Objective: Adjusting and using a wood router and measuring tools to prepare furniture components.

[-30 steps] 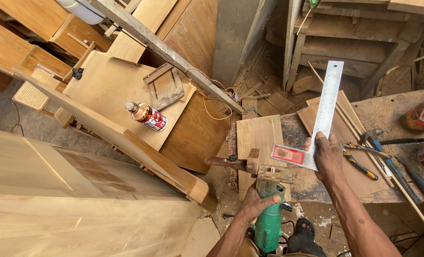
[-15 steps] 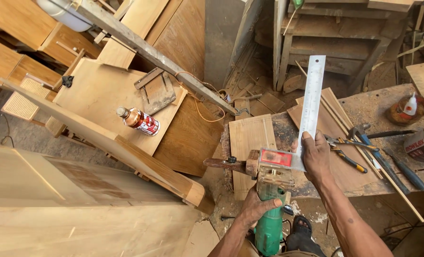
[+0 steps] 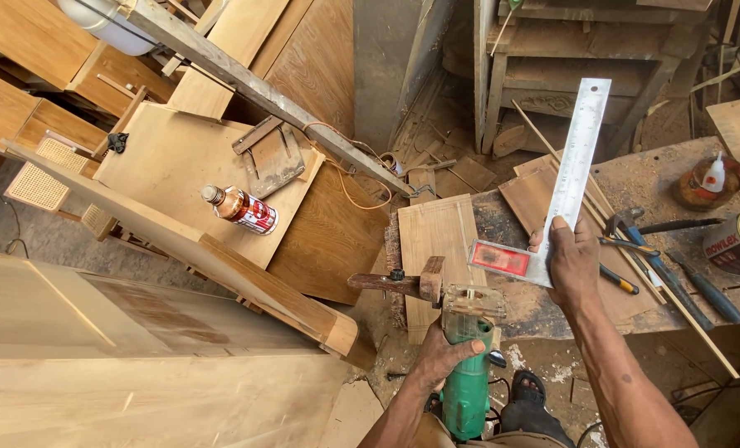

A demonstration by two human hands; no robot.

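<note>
This is a woodworking workshop. Bare timber boards (image 3: 179, 158), cut panels and unfinished furniture frames (image 3: 569, 50) crowd the space, and sawdust and offcuts cover the floor (image 3: 436, 158). On the dusty desk (image 3: 685, 282) lie a hammer (image 3: 627, 222), screwdrivers (image 3: 706, 290) and a tin of glue or paint (image 3: 739, 236), beside a steel try square (image 3: 565, 191) and a green power router (image 3: 468, 365).
</note>
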